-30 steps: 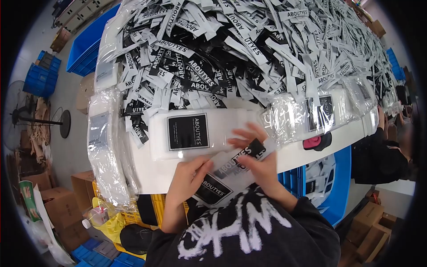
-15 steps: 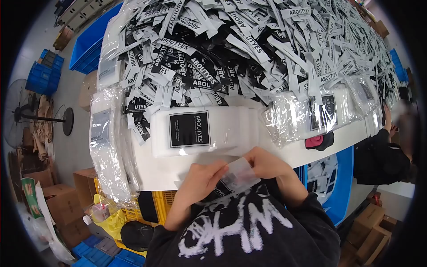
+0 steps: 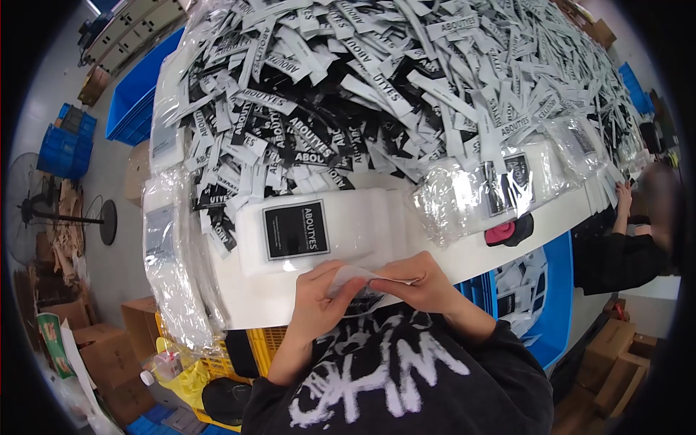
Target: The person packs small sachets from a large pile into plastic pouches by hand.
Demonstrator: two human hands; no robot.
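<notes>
Close to my chest, at the table's front edge, both hands pinch a translucent plastic bag (image 3: pixel 355 274). My left hand (image 3: pixel 319 301) grips its left side, thumb toward the middle. My right hand (image 3: pixel 417 284) is closed on its right side, and the top edge bends between the thumbs. Part of the bag is hidden by the fingers. Just beyond lies a stack of frosted bags (image 3: pixel 355 225) with a black ABOUTYES label (image 3: pixel 296 228). A large heap of black and white ABOUTYES strip packets (image 3: pixel 312 130) covers the table behind.
Clear-wrapped bag packs lie at left (image 3: pixel 177 254) and right (image 3: pixel 500 188). A dark and pink item (image 3: pixel 510 230) sits near the front edge. A blue bin (image 3: pixel 554 304) with packets stands lower right, a yellow crate (image 3: pixel 268 337) lower left. Another person's hand (image 3: pixel 623 196) is at far right.
My hands have come closer together, and the bag, earlier stretched flat between them, is now bent at its top edge. The view has shifted slightly.
</notes>
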